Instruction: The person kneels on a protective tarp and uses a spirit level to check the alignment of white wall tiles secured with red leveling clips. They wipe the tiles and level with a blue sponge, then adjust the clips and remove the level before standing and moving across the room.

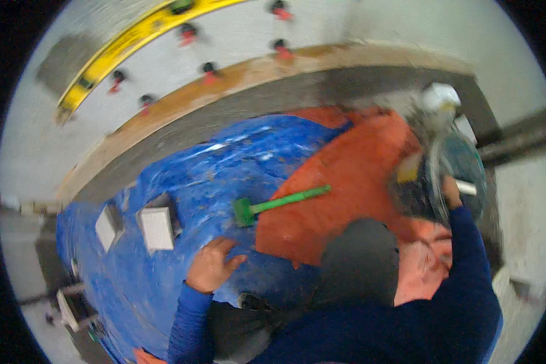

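Reaching to the bucket (474,159) at the frame's right, the right hand (451,193) meets a white handle (466,187); blur hides its grip. Left of centre, the left hand (211,266) spreads loosely. A sideways tug could tip the bucket.

- Left hand (212,266): palm down, fingers loosely spread, thumb out to the side, nothing held.
- Left forearm (191,321): blue-sleeved, short reach, running up from lower edge.
- Right hand (451,193): far out right, fingers look curled; blurred, grip detail unclear.
- Right arm (472,261): dark blue sleeve, extended well forward.
- Right knee (361,258): bent, grey-clad, between the arms.
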`<state>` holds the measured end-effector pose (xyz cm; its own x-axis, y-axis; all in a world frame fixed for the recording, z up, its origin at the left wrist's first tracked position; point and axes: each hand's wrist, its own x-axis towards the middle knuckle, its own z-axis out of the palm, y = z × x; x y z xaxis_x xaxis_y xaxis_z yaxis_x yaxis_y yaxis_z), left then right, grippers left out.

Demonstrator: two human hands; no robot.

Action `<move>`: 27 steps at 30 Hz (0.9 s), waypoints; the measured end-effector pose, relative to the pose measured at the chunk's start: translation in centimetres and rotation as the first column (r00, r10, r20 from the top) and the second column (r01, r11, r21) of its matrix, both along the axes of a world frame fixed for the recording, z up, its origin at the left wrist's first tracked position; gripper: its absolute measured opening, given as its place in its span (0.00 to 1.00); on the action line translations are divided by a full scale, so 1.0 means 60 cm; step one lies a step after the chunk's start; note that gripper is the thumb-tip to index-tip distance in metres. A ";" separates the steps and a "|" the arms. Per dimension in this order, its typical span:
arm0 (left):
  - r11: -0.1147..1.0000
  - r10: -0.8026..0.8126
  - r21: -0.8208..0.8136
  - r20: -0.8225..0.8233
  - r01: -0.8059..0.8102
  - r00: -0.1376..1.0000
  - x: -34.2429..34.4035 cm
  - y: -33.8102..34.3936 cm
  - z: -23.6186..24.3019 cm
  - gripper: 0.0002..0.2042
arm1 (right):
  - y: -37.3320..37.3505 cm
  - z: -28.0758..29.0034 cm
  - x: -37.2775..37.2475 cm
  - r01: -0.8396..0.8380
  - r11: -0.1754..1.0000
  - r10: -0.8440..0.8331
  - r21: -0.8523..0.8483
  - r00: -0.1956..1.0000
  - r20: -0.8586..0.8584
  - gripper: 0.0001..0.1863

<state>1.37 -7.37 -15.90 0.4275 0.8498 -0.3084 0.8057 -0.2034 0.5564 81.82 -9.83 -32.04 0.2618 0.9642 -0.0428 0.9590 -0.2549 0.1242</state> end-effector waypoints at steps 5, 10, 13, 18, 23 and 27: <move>0.988 -0.069 0.141 -0.004 0.069 0.998 0.004 -0.011 0.021 0.18 | 0.006 0.000 0.050 0.139 0.990 -0.136 -0.033 0.988 0.070 0.10; 0.958 -0.090 0.283 0.113 0.054 0.989 0.009 -0.031 0.048 0.16 | 0.004 0.007 0.078 -0.083 0.988 0.055 0.129 0.976 0.209 0.09; 0.947 -0.131 0.310 0.142 0.082 0.981 0.011 -0.044 0.059 0.16 | 0.011 0.039 0.060 -0.063 0.997 0.055 0.051 0.988 0.143 0.09; 0.924 -0.281 0.309 0.156 0.224 0.947 0.014 -0.076 0.061 0.12 | 0.016 0.119 -0.023 0.027 0.997 -0.031 0.076 0.998 0.052 0.07; 0.899 -0.391 0.284 0.179 0.333 0.903 -0.002 -0.094 0.067 0.10 | 0.004 0.141 -0.083 0.005 0.965 0.020 0.261 0.995 -0.094 0.13; 0.911 -0.393 0.235 0.247 0.339 0.886 -0.019 -0.102 0.080 0.11 | 0.003 0.141 -0.087 0.209 0.961 -0.222 0.183 0.973 0.054 0.11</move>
